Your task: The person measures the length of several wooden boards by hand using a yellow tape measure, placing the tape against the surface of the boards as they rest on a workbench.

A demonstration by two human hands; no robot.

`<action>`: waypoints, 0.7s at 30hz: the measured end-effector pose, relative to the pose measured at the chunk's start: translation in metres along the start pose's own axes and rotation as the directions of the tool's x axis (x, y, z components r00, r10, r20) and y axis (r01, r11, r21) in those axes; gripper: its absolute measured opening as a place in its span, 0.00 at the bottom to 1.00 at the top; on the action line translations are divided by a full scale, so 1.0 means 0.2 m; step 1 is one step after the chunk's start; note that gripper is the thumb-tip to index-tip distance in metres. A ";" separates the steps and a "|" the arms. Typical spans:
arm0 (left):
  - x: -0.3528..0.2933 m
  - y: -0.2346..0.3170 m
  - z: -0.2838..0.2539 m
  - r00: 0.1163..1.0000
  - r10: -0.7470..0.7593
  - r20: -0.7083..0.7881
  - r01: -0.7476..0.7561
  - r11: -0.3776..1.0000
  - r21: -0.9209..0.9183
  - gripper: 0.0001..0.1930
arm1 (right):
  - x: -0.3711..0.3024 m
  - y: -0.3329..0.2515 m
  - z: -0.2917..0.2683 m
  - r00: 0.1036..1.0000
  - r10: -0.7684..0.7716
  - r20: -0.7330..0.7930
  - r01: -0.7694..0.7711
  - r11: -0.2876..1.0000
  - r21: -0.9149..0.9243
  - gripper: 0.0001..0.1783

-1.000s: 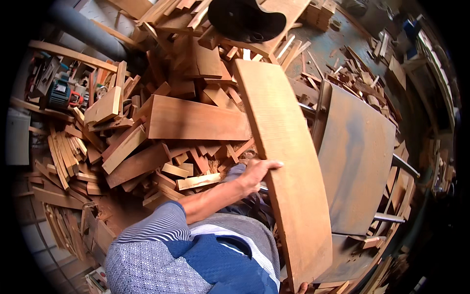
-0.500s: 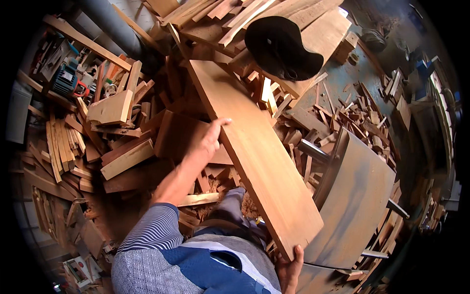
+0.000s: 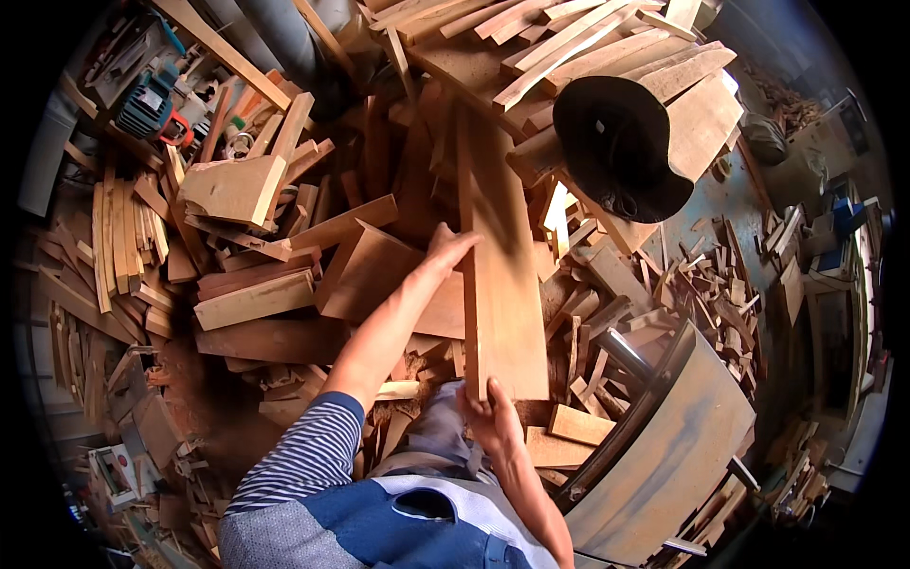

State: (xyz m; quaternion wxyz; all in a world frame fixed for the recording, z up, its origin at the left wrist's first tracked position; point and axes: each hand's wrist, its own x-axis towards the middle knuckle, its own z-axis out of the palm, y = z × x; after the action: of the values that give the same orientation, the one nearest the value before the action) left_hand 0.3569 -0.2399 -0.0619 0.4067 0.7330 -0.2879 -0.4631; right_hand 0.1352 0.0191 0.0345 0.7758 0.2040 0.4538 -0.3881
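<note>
A long flat wooden board (image 3: 512,303) stretches away from me, with its far end in shadow by the wood pile. My left hand (image 3: 451,250) grips its left edge about midway along. At the near end, my right hand (image 3: 491,419) is closed round the left corner, thumb on the top face and fingers hidden underneath. Left of the board, darker wooden offcuts (image 3: 370,275) lie in a heap below my left forearm. Two short pale blocks (image 3: 580,426) lie just right of the board's near end.
A grey metal machine table (image 3: 673,446) with rails stands close on my right. Ahead, a black curved, hat-like thing (image 3: 616,142) sits before stacked planks (image 3: 588,57). Scrap wood (image 3: 711,294) covers the floor at right. A teal power tool (image 3: 147,98) lies far left.
The board has swung from slanting down to the right to pointing almost straight ahead. My right hand has come left and forward with its near end; the view has shifted too.
</note>
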 end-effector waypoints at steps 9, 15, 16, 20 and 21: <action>-0.41 -0.04 0.15 0.939 -0.137 0.314 0.060 0.969 0.241 0.44 | 0.72 -0.22 -0.04 0.998 -0.015 0.054 0.013 0.999 0.036 0.20; -0.56 -0.37 0.34 0.836 -0.326 0.442 0.359 0.933 0.008 0.39 | 0.80 -0.24 -0.13 0.997 0.053 0.053 -0.053 0.999 0.007 0.24; -0.55 -0.43 0.35 0.837 -0.401 0.371 0.383 0.915 0.126 0.38 | 0.79 -0.25 -0.14 0.995 0.064 0.070 -0.063 0.998 -0.017 0.24; -0.47 -0.64 0.41 0.937 -0.307 0.169 0.318 0.947 -0.047 0.23 | 0.79 -0.30 -0.08 0.989 0.108 0.103 -0.092 0.984 -0.155 0.21; -0.47 -0.62 0.43 0.960 -0.261 0.102 0.276 0.945 -0.177 0.20 | 0.80 -0.31 -0.04 0.989 0.120 0.086 -0.105 0.981 -0.161 0.21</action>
State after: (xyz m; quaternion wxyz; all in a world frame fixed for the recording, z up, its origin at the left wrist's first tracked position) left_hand 0.2448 -0.1302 -0.1480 0.3963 0.7049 -0.1556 -0.5674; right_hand 0.1285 -0.0801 -0.1057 0.8308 0.1493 0.4331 -0.3161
